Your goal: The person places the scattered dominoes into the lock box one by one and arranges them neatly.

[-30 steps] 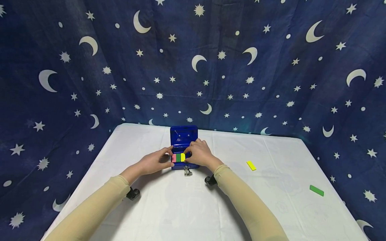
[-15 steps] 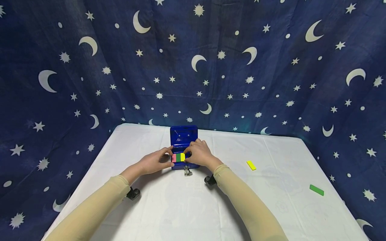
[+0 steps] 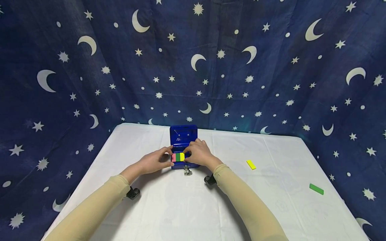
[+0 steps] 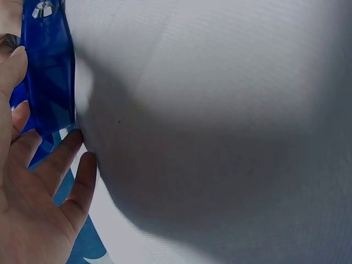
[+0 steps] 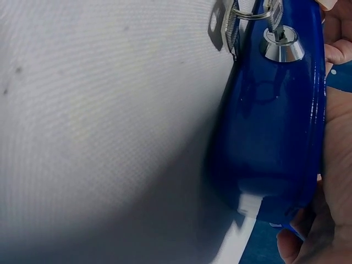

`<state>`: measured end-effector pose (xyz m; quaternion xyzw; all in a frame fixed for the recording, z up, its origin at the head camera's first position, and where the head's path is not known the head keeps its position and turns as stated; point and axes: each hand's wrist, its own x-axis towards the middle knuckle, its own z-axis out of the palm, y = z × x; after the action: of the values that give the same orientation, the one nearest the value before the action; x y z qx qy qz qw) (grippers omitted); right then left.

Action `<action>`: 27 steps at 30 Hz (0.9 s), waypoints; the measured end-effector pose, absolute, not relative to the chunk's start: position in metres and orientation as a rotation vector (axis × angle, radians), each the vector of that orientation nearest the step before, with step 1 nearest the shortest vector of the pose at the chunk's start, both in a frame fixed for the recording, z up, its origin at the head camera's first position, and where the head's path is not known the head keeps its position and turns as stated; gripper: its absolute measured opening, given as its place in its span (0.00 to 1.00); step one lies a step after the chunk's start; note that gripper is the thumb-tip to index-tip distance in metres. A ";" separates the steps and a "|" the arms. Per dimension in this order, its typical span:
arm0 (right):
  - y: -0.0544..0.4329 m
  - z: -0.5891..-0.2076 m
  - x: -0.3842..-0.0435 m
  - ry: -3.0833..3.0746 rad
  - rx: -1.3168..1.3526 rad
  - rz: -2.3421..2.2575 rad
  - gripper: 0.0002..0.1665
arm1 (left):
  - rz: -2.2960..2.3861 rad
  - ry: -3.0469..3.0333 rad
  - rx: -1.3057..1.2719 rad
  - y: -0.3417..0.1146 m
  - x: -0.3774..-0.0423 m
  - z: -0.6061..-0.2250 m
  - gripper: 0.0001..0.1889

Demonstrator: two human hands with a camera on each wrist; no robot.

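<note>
The right hand pinches a flat yellow rectangular block inside the glossy blue hinged box, while the left hand holds that box's left end, thumb and fingers curled round it. In the box, left of the yellow block, lie a green block and a pink block. Silvery metal keys hang at the box's front. Well right of the box, a second yellow block and, farther and nearer the person, a second green block rest on white cloth.

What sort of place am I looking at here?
Probably a staged recording spot, perhaps indoors: a dark-blue cloth printed with moons and stars hangs behind a white-covered table, and black devices show beneath both of the person's sleeves.
</note>
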<state>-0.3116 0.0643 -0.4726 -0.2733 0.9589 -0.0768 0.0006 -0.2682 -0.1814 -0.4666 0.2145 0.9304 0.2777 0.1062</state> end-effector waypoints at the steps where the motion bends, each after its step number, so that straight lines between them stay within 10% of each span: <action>1: 0.064 -0.472 -0.312 3.012 -0.859 -0.241 0.25 | 0.822 2.739 0.630 -0.181 -0.268 -0.466 0.25; 27: 0.065 -0.470 -0.310 2.989 -0.876 -0.300 0.25 | 0.818 2.747 0.639 -0.181 -0.267 -0.466 0.26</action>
<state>-0.3099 0.0654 -0.4697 -0.2800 0.9552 -0.0957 0.0064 -0.2673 -0.1813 -0.4660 0.2163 0.9306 0.2769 0.1023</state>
